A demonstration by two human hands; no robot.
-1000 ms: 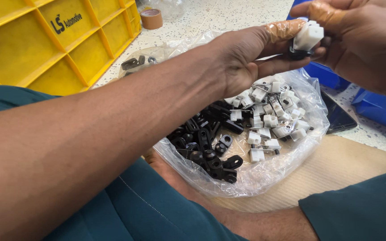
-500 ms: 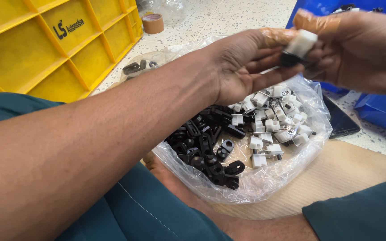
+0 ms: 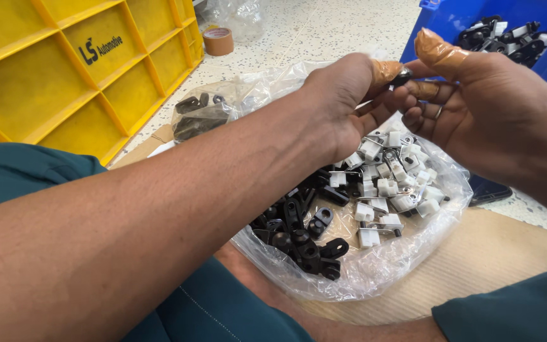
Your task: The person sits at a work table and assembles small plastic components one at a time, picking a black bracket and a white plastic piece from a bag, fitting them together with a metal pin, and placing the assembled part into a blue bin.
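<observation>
My left hand (image 3: 343,104) reaches across a clear plastic bag (image 3: 375,282) on my lap and pinches a small black part (image 3: 404,76) between its taped thumb and fingers. My right hand (image 3: 476,111) faces it, with its taped thumb lifted and its fingertips resting against my left fingers by the part. The bag holds several black clips (image 3: 299,237) on its left side and several white clips (image 3: 387,183) on its right. Whether a white piece sits on the black part is hidden by my fingers.
A yellow divided crate (image 3: 64,76) stands at the left, with a brown tape roll (image 3: 218,41) behind it. A small bag of dark parts (image 3: 197,117) lies on the speckled floor. A blue bin (image 3: 451,22) at the back right holds black and white pieces. Cardboard (image 3: 514,253) lies under my right arm.
The white piece seen between my hands earlier is out of sight now. My right thumb has lifted off it, and both hands sit lower and further left in view.
</observation>
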